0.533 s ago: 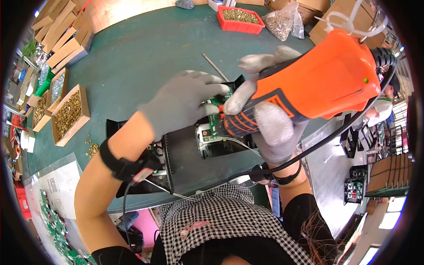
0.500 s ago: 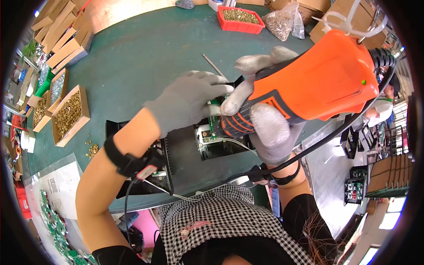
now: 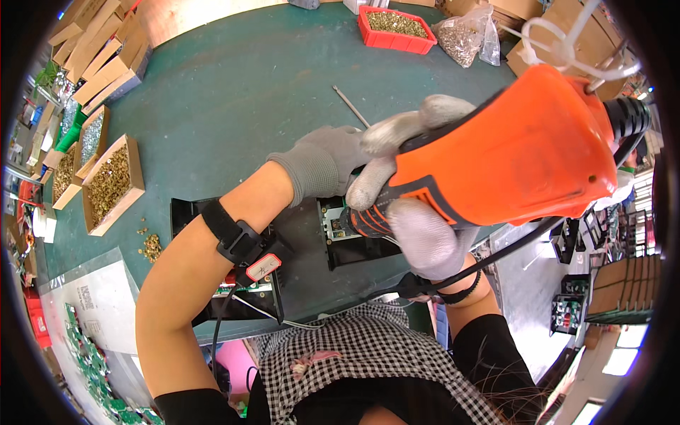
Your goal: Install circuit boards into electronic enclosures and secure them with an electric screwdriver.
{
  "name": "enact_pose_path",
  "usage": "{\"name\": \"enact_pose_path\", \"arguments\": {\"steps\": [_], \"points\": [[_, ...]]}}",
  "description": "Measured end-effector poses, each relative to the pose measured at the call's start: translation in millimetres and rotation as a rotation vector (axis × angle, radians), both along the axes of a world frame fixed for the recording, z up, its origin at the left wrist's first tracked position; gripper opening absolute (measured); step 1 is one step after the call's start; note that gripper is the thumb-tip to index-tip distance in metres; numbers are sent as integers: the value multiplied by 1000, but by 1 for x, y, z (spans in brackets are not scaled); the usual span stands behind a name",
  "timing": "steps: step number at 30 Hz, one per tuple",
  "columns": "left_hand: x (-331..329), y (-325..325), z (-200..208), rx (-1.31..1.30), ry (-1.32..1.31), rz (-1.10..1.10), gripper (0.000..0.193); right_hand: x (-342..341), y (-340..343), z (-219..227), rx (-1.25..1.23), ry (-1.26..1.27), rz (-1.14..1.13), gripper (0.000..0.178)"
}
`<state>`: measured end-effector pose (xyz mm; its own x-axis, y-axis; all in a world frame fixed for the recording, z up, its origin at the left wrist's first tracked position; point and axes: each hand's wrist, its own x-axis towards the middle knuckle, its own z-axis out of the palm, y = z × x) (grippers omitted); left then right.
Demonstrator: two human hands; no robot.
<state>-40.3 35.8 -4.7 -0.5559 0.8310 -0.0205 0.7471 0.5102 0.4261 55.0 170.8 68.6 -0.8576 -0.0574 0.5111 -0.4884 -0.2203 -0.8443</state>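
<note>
My right hand [image 3: 425,237], in a pale work glove, is wrapped round an orange and black electric screwdriver [image 3: 510,156]. The tool lies tilted, its black nose down over an open black housing [image 3: 361,253] with metal and circuit parts inside. The tip is hidden. My left hand [image 3: 322,164], in a grey glove, reaches over the far side of that housing; its fingertips disappear behind the right hand's fingers, so I cannot see what they touch. A second black housing [image 3: 273,301] with a board and white wires sits partly under my left forearm.
Cardboard boxes of brass-coloured screws [image 3: 110,185] stand at the left, near loose screws [image 3: 151,248]. Green circuit boards [image 3: 88,361] lie lower left. At the back are a red tray [image 3: 398,44], a bag of small parts [image 3: 460,39] and a thin rod [image 3: 347,101]. A black cable [image 3: 496,251] trails from the screwdriver.
My left hand has moved right and slightly down, in behind the right hand's fingers. The screwdriver has shifted slightly right and down, still in my right hand.
</note>
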Motion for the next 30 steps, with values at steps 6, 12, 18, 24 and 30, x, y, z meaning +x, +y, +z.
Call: {"name": "enact_pose_path", "arguments": {"steps": [6, 12, 18, 24, 30], "points": [[2, 3, -3, -64, -207, 226, 41, 5, 9, 12, 35, 22, -12, 39], [4, 8, 16, -96, -90, 121, 42, 12, 30, 18, 68, 46, -67, 54], [2, -5, -6, 109, 18, 0, 59, 11, 59, 21, 124, 58, -145, 68], [1, -6, -5, 99, 16, 15, 60, -3, 76, 0, 46, 175, -152, 67], [3, -3, 0, 90, 22, 10, 61, -7, 84, -5, 96, 192, -117, 66]]}}
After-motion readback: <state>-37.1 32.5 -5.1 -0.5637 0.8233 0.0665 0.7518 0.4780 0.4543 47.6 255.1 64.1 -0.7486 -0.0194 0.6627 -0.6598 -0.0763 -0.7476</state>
